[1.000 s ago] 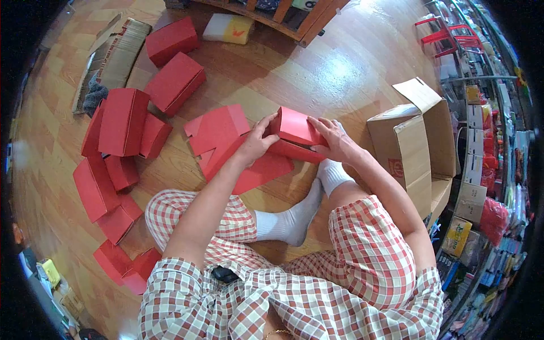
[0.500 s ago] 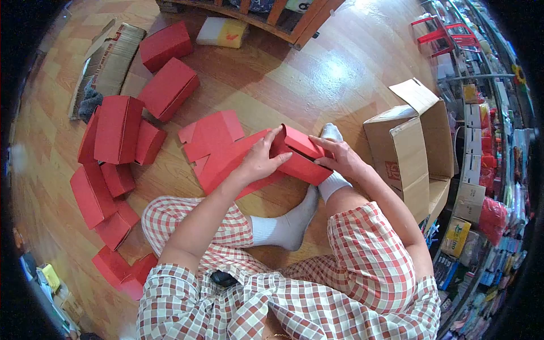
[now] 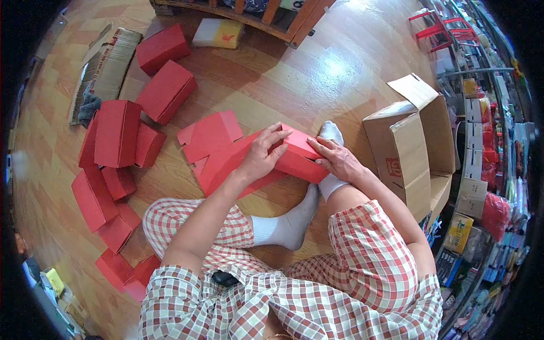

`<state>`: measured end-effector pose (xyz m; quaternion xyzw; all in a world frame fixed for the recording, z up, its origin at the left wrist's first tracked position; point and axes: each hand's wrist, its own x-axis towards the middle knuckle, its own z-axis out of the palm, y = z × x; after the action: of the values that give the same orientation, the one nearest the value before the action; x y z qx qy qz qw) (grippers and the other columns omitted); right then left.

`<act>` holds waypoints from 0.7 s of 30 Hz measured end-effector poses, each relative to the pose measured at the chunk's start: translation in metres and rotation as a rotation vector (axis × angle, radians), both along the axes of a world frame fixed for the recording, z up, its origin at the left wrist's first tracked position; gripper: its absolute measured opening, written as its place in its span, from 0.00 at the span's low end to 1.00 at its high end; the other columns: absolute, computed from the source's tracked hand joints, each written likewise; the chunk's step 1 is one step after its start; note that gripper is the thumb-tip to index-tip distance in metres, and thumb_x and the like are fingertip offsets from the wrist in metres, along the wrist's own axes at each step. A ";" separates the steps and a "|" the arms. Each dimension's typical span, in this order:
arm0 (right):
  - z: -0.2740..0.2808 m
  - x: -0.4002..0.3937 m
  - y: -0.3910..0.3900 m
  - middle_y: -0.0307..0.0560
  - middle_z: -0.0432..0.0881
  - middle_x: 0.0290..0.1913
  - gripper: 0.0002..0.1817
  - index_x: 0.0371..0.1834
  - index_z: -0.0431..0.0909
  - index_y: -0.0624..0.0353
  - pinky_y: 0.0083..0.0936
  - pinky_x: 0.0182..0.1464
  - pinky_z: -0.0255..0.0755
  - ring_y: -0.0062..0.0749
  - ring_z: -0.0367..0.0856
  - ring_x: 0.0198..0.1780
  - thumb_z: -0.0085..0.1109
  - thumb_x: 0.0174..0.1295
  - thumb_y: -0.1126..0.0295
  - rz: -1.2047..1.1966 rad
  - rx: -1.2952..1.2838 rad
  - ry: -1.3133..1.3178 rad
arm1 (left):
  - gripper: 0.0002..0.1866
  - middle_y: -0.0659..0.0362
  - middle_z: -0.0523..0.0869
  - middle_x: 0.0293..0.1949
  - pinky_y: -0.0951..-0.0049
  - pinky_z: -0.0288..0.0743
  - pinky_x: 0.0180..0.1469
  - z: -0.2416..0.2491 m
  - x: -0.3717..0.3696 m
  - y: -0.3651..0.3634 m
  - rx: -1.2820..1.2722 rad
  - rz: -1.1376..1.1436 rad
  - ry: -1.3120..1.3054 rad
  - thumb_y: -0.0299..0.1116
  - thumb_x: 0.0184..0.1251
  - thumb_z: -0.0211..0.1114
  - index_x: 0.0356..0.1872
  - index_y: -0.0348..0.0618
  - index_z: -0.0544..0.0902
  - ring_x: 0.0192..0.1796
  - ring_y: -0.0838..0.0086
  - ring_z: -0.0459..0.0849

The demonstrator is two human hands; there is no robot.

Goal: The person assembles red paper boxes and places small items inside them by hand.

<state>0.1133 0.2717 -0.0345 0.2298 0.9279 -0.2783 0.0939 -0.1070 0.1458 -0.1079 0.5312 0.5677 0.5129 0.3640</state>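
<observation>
A red cardboard box (image 3: 300,157) lies between my hands, over my right shin and foot, its lid nearly flush with the sides. My left hand (image 3: 262,153) grips the box's left end, fingers on the lid edge and thumb at the near side. On the right end, my right hand (image 3: 338,160) presses with its fingers on the lid and side. Flat red cardboard sheets (image 3: 212,139) with cut slots lie on the floor just left of the box, partly under my left hand.
Several folded red boxes (image 3: 117,133) are heaped on the left. An open brown carton (image 3: 411,153) stands at the right beside crowded shelves (image 3: 473,164). Flattened brown cardboard (image 3: 116,63), a yellow-white packet (image 3: 219,33) and wooden furniture (image 3: 272,21) are farther off.
The lid has come down, and the dark gap along its edge has narrowed. My left fingers have moved onto the lid, and my right fingers lie flatter over it.
</observation>
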 end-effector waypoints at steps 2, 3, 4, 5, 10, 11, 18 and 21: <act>0.001 0.000 0.001 0.62 0.65 0.65 0.30 0.72 0.60 0.44 0.44 0.65 0.63 0.59 0.66 0.64 0.52 0.66 0.58 0.022 -0.001 0.003 | 0.18 0.43 0.74 0.61 0.59 0.63 0.67 0.003 -0.007 0.000 0.023 0.007 0.058 0.33 0.62 0.65 0.54 0.46 0.81 0.67 0.54 0.68; 0.003 -0.001 0.002 0.63 0.64 0.66 0.30 0.72 0.59 0.45 0.45 0.65 0.62 0.60 0.65 0.64 0.51 0.67 0.57 0.056 -0.005 -0.006 | 0.18 0.43 0.74 0.61 0.59 0.63 0.67 0.004 -0.011 0.001 0.021 0.006 0.057 0.33 0.62 0.65 0.54 0.46 0.81 0.67 0.54 0.68; 0.004 -0.001 0.002 0.64 0.64 0.66 0.30 0.73 0.58 0.45 0.45 0.66 0.61 0.61 0.65 0.65 0.49 0.67 0.57 0.090 -0.011 -0.013 | 0.17 0.44 0.77 0.58 0.61 0.64 0.67 0.006 -0.014 0.001 0.028 -0.035 0.052 0.32 0.61 0.66 0.52 0.45 0.82 0.66 0.56 0.70; 0.002 -0.001 0.002 0.64 0.64 0.66 0.30 0.73 0.58 0.45 0.45 0.66 0.61 0.61 0.65 0.65 0.49 0.67 0.57 0.089 -0.013 -0.013 | 0.16 0.45 0.79 0.55 0.63 0.65 0.66 0.006 -0.017 0.001 0.033 -0.076 0.047 0.31 0.59 0.66 0.50 0.44 0.83 0.64 0.58 0.73; -0.002 0.001 0.003 0.65 0.63 0.65 0.28 0.72 0.59 0.41 0.47 0.66 0.60 0.62 0.64 0.64 0.47 0.68 0.55 0.098 -0.059 -0.004 | 0.13 0.49 0.84 0.48 0.66 0.71 0.60 0.011 -0.018 0.003 0.003 -0.083 -0.001 0.29 0.57 0.67 0.44 0.40 0.84 0.57 0.61 0.79; -0.001 0.000 0.002 0.65 0.63 0.65 0.28 0.72 0.59 0.41 0.47 0.66 0.60 0.62 0.64 0.64 0.47 0.68 0.55 0.098 -0.060 -0.005 | 0.12 0.50 0.84 0.46 0.66 0.73 0.58 0.012 -0.018 0.003 0.012 -0.071 0.023 0.29 0.56 0.68 0.42 0.40 0.85 0.54 0.62 0.81; 0.004 -0.002 0.001 0.66 0.62 0.66 0.26 0.72 0.59 0.42 0.44 0.68 0.59 0.60 0.64 0.66 0.43 0.70 0.57 0.089 -0.170 -0.036 | 0.09 0.54 0.87 0.41 0.65 0.75 0.56 0.025 -0.018 0.001 -0.081 -0.078 0.033 0.29 0.56 0.68 0.38 0.40 0.86 0.50 0.64 0.84; 0.007 -0.004 0.001 0.66 0.62 0.66 0.26 0.72 0.60 0.42 0.44 0.68 0.59 0.60 0.64 0.66 0.44 0.70 0.58 0.094 -0.172 -0.051 | 0.08 0.54 0.87 0.38 0.66 0.77 0.50 0.030 -0.018 -0.002 -0.113 -0.075 0.111 0.29 0.56 0.67 0.36 0.39 0.86 0.45 0.65 0.85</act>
<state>0.1092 0.2723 -0.0277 0.1841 0.9076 -0.3463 0.1496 -0.1250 0.1441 -0.0779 0.5582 0.5949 0.4357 0.3803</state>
